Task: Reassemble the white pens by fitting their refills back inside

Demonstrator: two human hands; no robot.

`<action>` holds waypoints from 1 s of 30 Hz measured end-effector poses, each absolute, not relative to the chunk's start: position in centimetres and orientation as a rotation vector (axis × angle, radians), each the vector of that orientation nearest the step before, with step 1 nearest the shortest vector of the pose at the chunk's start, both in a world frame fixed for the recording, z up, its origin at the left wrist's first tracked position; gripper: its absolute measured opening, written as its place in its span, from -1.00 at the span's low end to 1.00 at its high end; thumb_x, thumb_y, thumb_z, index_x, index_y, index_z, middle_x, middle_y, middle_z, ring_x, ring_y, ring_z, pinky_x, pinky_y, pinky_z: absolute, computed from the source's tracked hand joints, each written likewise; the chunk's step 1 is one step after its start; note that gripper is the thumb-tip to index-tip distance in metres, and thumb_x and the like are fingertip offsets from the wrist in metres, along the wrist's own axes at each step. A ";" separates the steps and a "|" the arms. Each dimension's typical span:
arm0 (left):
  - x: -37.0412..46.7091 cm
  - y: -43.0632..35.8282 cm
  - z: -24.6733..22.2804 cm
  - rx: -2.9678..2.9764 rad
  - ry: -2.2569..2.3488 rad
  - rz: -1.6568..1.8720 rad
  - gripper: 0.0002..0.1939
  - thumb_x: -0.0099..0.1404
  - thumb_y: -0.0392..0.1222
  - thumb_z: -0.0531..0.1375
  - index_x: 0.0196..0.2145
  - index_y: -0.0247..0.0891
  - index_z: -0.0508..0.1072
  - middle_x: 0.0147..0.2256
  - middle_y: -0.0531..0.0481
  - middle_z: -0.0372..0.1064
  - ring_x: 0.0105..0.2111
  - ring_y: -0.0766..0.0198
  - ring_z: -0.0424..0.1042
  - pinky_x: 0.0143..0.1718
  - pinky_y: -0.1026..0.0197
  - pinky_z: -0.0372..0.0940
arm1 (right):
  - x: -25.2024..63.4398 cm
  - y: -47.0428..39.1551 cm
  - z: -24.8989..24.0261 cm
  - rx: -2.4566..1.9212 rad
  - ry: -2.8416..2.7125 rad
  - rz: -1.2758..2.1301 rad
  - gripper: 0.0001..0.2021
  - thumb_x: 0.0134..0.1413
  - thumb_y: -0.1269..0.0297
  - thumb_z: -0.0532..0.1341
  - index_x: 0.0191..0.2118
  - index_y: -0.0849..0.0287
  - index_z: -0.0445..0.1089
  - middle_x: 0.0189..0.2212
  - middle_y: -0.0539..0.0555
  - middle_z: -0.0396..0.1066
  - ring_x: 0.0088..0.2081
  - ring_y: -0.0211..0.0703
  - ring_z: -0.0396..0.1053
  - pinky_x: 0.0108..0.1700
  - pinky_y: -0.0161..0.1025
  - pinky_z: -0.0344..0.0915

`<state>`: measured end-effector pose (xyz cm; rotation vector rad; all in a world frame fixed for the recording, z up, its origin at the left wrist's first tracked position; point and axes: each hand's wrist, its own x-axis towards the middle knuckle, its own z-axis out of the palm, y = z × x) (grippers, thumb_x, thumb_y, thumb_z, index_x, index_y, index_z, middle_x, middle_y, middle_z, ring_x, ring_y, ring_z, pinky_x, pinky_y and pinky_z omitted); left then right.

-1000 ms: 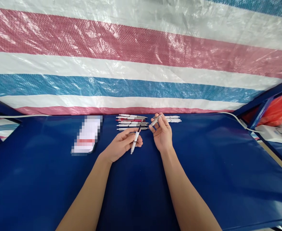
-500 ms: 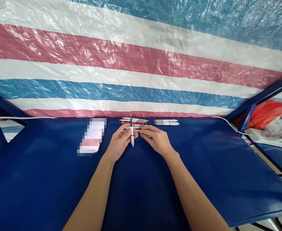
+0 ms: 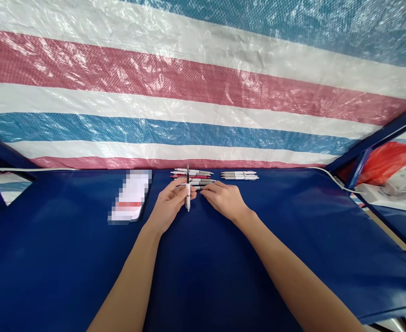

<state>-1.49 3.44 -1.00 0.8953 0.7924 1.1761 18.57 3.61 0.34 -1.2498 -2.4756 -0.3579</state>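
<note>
My left hand (image 3: 170, 203) is closed around a pen (image 3: 188, 196), gripping its white barrel between thumb and fingers. The pen stands nearly upright, with a thin dark refill showing at its far end. To the right, my right hand (image 3: 225, 198) is closed, its fingertips pressed together at the near end of the pens on the table. What those fingertips hold, if anything, is too small to make out. Just beyond both hands lie several pens (image 3: 203, 181), white, grey and red, partly hidden by my left hand and the held pen.
A second row of white pens (image 3: 239, 175) lies at the back, right of the first pile. A phone (image 3: 132, 196) with a blurred screen rests on the blue tabletop (image 3: 203, 276) at left. Striped sheeting (image 3: 203, 83) hangs behind. A red plastic bag (image 3: 390, 161) sits beyond the right frame.
The fingers of my right hand have drawn closer together near the pens, and its forearm has swung outward to the right. My left hand still holds the pen upright, almost unmoved.
</note>
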 end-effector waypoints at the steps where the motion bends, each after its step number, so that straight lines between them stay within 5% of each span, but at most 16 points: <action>1: -1.4 3.4 -1.0 0.894 0.794 1.171 -0.66 0.19 -0.13 0.38 -0.08 -0.18 0.50 -0.23 -0.05 0.56 -0.18 0.13 0.55 0.05 -0.04 0.34 | 18.6 3.6 0.3 -1.248 -2.482 -0.370 -0.76 0.27 0.43 0.12 -0.27 0.05 0.53 -0.22 -0.08 0.60 -0.20 -0.26 0.45 -0.44 -0.28 0.08; 18: -0.9 2.9 -0.3 0.926 0.784 1.107 -0.62 0.18 -0.11 0.38 -0.05 -0.19 0.50 -0.26 0.01 0.51 -0.20 0.20 0.53 0.10 -0.02 0.32 | 19.3 3.6 1.4 -1.313 -2.477 -0.202 -0.73 0.28 0.42 0.07 -0.17 0.06 0.54 -0.13 -0.03 0.59 -0.14 -0.19 0.47 -0.41 -0.29 0.19; 26: -1.3 2.8 0.0 1.107 0.844 1.148 -0.63 0.24 -0.05 0.32 -0.02 -0.15 0.45 -0.22 -0.02 0.49 -0.25 0.20 0.52 -0.14 0.09 0.41 | 18.3 2.9 2.0 -1.234 -1.620 0.734 -0.85 0.06 0.25 0.32 -0.21 0.04 0.56 -0.18 0.01 0.59 -0.16 -0.12 0.54 -0.15 -0.22 0.46; 30: -1.0 2.6 0.3 1.314 0.955 1.133 -0.64 0.28 -0.02 0.27 -0.01 -0.19 0.46 -0.22 -0.04 0.49 -0.30 0.23 0.49 -0.25 0.15 0.40 | 17.0 1.8 1.7 -1.068 -1.026 1.141 -0.73 -0.10 0.15 0.41 -0.22 0.10 0.55 -0.23 0.04 0.60 -0.17 -0.07 0.55 -0.18 -0.16 0.52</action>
